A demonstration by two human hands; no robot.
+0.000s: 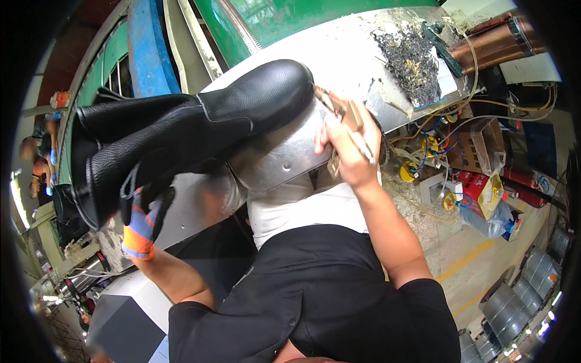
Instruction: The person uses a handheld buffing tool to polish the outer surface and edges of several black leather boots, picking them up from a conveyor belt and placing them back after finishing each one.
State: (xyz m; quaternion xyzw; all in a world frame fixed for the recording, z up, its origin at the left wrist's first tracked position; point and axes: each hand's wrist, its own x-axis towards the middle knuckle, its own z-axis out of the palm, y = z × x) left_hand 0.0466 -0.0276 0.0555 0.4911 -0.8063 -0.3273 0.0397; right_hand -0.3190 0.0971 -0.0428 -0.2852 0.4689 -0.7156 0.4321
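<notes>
The gloved left hand (143, 224) grasps a black boot (209, 121); the right hand's (351, 145) fingers clasp a tool (327, 100) beside its toe.

Workshop room. Pale grey floor (410, 221), scuffed, had yellow line (466, 261) at right; silvery cylinders (507, 310) stood beyond. Metal-topped bench (275, 154) filled the centre. Green panel (321, 21) and blue beam (148, 51) sat behind. Bright light (19, 202) showed far left.
</notes>
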